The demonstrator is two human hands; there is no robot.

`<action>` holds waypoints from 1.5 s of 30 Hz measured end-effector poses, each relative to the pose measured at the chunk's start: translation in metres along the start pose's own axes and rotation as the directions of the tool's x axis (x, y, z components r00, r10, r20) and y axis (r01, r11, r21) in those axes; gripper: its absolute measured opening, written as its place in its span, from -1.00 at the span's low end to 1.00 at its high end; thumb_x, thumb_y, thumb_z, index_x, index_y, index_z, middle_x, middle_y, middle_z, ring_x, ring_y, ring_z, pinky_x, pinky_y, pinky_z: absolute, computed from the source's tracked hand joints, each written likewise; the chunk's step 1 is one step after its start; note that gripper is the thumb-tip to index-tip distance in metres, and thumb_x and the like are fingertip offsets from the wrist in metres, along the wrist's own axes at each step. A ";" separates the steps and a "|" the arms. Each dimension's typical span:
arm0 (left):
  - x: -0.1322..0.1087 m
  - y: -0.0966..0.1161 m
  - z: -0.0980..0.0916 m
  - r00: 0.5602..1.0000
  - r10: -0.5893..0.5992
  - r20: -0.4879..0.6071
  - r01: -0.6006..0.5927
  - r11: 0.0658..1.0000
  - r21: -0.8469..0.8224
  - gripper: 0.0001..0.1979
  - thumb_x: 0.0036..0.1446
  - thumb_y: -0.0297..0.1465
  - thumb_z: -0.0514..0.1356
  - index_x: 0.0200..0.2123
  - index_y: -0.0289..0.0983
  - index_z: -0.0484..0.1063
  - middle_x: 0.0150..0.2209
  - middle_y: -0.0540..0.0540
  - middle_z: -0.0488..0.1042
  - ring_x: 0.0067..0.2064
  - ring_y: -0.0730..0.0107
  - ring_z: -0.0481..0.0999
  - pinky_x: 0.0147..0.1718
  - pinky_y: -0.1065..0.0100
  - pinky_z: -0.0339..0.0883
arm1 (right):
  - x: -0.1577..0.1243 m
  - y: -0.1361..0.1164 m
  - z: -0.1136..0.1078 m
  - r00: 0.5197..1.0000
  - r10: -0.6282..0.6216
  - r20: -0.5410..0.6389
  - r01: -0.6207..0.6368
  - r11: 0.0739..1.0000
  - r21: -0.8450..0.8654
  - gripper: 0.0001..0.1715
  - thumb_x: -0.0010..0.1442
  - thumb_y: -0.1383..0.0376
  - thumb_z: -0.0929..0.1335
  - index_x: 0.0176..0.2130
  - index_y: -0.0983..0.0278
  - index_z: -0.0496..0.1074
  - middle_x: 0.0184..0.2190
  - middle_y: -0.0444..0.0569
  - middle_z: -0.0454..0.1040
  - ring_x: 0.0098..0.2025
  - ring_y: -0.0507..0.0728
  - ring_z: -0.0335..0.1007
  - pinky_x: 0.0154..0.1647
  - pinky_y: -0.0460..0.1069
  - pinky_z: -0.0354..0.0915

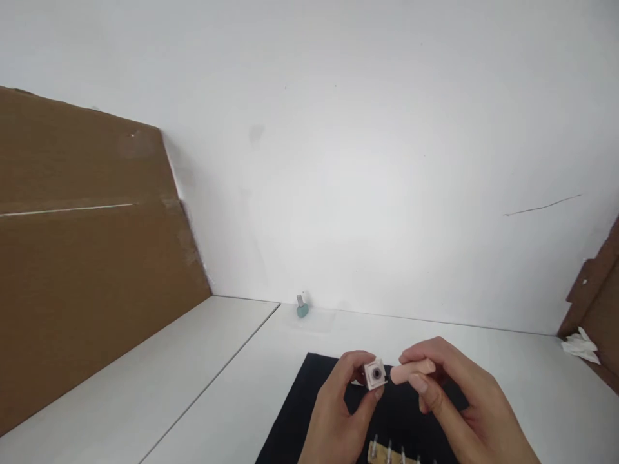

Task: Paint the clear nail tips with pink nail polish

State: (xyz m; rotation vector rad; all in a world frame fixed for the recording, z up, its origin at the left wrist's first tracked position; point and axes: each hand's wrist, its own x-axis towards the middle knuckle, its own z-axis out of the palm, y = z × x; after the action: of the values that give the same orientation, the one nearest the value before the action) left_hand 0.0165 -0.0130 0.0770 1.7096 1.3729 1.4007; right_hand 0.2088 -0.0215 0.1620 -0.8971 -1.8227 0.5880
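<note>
My left hand pinches a small white square block with a dark round hole in its face, holding it between thumb and fingers. My right hand grips a pale pink cylindrical piece by its far end. The pink piece points at the block, with a very small gap between them. Both hands are raised over a black cloth mat. Below them, a wooden strip with several upright metal pins is partly cut off by the bottom of the view.
A small teal bottle with a grey cap stands at the back of the white table, against a white wall. Brown cardboard sheets rise on the left, and another stands on the right beside crumpled white tissue.
</note>
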 end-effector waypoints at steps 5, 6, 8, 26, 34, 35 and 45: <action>-0.006 -0.001 -0.004 0.999 -0.017 0.033 0.019 0.999 -0.047 -0.74 0.15 -0.48 0.25 -0.08 -0.12 0.51 -0.16 -0.02 0.61 -0.18 0.27 0.59 -0.11 0.31 0.49 | 0.001 0.007 0.010 0.999 0.011 0.031 -0.009 0.998 -0.056 -0.78 0.45 0.12 0.29 -0.15 0.10 0.50 -0.45 -0.17 0.50 -0.52 0.03 0.42 -0.55 -0.16 0.35; -0.007 -0.001 -0.004 0.999 -0.016 0.040 0.018 0.998 -0.054 -0.74 0.15 -0.48 0.24 -0.08 -0.12 0.51 -0.15 -0.01 0.61 -0.19 0.28 0.58 -0.10 0.31 0.49 | 0.002 0.008 0.011 0.999 0.015 0.049 -0.012 0.997 -0.072 -0.77 0.45 0.13 0.28 -0.14 0.10 0.50 -0.45 -0.16 0.50 -0.51 0.03 0.42 -0.56 -0.16 0.34; -0.009 0.000 -0.005 0.999 -0.026 0.045 0.028 0.997 -0.066 -0.74 0.16 -0.48 0.24 -0.08 -0.11 0.50 -0.14 0.00 0.60 -0.19 0.30 0.57 -0.06 0.30 0.47 | 0.002 0.010 0.014 0.997 0.020 0.080 -0.013 0.996 -0.090 -0.77 0.46 0.14 0.28 -0.14 0.11 0.50 -0.44 -0.15 0.50 -0.50 0.04 0.43 -0.59 -0.16 0.33; -0.013 0.001 -0.001 0.991 -0.134 -0.004 0.134 0.990 -0.053 -0.62 0.10 -0.44 0.26 0.02 -0.12 0.47 -0.15 -0.03 0.62 -0.23 0.27 0.56 -0.12 0.25 0.50 | 0.000 0.024 0.025 0.997 -0.032 0.075 0.046 0.982 -0.184 -0.82 0.46 0.18 0.29 -0.11 0.13 0.49 -0.31 -0.13 0.60 -0.40 0.06 0.55 -0.43 -0.10 0.42; -0.008 0.008 -0.006 0.976 -0.213 0.040 0.216 0.963 -0.163 -0.79 0.03 -0.45 0.34 -0.20 -0.17 0.53 -0.26 -0.02 0.60 -0.21 0.20 0.49 -0.11 0.22 0.38 | 0.001 0.034 0.025 0.984 0.135 0.117 -0.122 0.985 -0.119 -0.76 0.43 0.06 0.30 -0.12 0.08 0.51 -0.38 -0.17 0.57 -0.43 0.04 0.46 -0.45 -0.14 0.37; -0.008 0.009 -0.007 0.974 -0.223 0.050 0.228 0.953 -0.200 -0.78 0.02 -0.44 0.36 -0.21 -0.17 0.55 -0.24 -0.03 0.61 -0.20 0.20 0.48 -0.09 0.22 0.37 | 0.001 0.035 0.025 0.979 0.169 0.115 -0.158 0.983 -0.097 -0.75 0.42 0.05 0.31 -0.11 0.08 0.52 -0.38 -0.17 0.56 -0.44 0.04 0.46 -0.44 -0.14 0.37; -0.005 0.009 -0.008 0.919 -0.315 0.239 0.392 0.646 -0.655 -0.64 -0.01 -0.17 0.51 -0.20 -0.25 0.65 -0.27 -0.10 0.64 -0.29 0.25 0.57 -0.35 0.33 0.46 | -0.001 0.037 0.027 0.965 0.249 0.082 -0.249 0.968 -0.003 -0.69 0.39 -0.02 0.32 -0.18 0.11 0.51 -0.42 -0.17 0.50 -0.44 0.05 0.38 -0.39 -0.11 0.34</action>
State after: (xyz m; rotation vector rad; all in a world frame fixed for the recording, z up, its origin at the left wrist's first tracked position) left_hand 0.0130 -0.0217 0.0852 0.9294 0.8726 1.3301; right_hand 0.1960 0.0003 0.1241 -1.1213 -1.7913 0.7992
